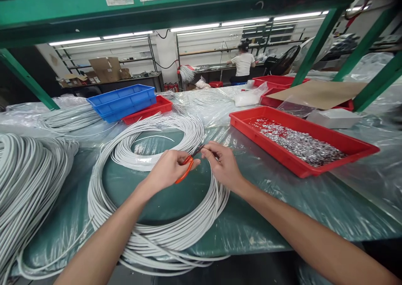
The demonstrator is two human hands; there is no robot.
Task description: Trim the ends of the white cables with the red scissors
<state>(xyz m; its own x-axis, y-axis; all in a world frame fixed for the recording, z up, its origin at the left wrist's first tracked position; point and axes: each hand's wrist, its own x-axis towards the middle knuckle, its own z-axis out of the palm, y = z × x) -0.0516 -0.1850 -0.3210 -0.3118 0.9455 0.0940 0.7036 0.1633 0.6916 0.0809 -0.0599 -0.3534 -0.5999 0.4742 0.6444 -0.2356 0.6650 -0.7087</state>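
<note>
In my left hand (171,164) is a pair of scissors (186,170) with orange handles, its dark blades pointing up and right. My right hand (223,165) is closed in a pinch right at the blade tips. A white cable seems to run down from its fingers, but what the fingertips grip is too small to make out. Below both hands lies a large coil of white cable (176,239), overhanging the table's front edge. A smaller coil of white cable (135,161) rests just behind it, touching it.
Thick grey-white cable bundles (31,193) are heaped at the left. A red tray (301,167) with many small shiny metal pieces stands right. Behind are a blue bin (122,102) and a red bin (163,104). Green frame posts (317,46) rise right; a person (243,65) sits far back.
</note>
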